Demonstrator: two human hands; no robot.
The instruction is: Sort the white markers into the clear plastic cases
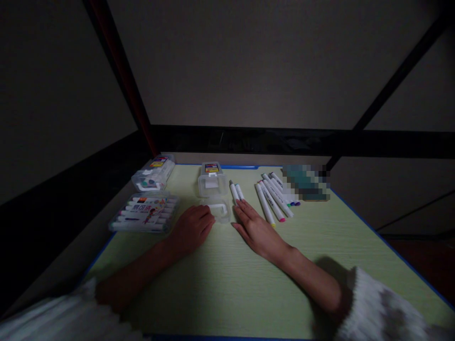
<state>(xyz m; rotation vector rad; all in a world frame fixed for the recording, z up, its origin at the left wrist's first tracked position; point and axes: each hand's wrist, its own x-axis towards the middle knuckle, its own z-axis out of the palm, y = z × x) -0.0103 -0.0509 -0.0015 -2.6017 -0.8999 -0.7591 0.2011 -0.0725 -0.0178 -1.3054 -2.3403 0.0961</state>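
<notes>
At the near side, a broad bare stretch of the table (213, 293) lies between the 2 forearms, running to its blue near edge. Farther in, the left hand (194, 228) is curled against the left side of a clear lid (222, 213); whether its fingers pinch the rim, I cannot tell. The right hand (261, 234) lies low and flat, long fingers close together and thumb apart, fingertips at the near ends of 2 white markers (237, 192).

The barrels look round, so light, even pressure across both should stop them rolling — a squeeze at the tips alone could make them skew. A gentle touch on the lid should suffice, as thin plastic may slide.

A filled marker case (144, 213) sits just left of the left hand, so there is little room that way. Right of the 2 markers, past a narrow gap, a loose marker group (275, 194) fans out and limits a sweep right. Farther on stand the open case (212, 186) and, far left by the table's edge, another case (154, 174); far right lies a pixelated flat item (307, 182) — also close to the edge.
</notes>
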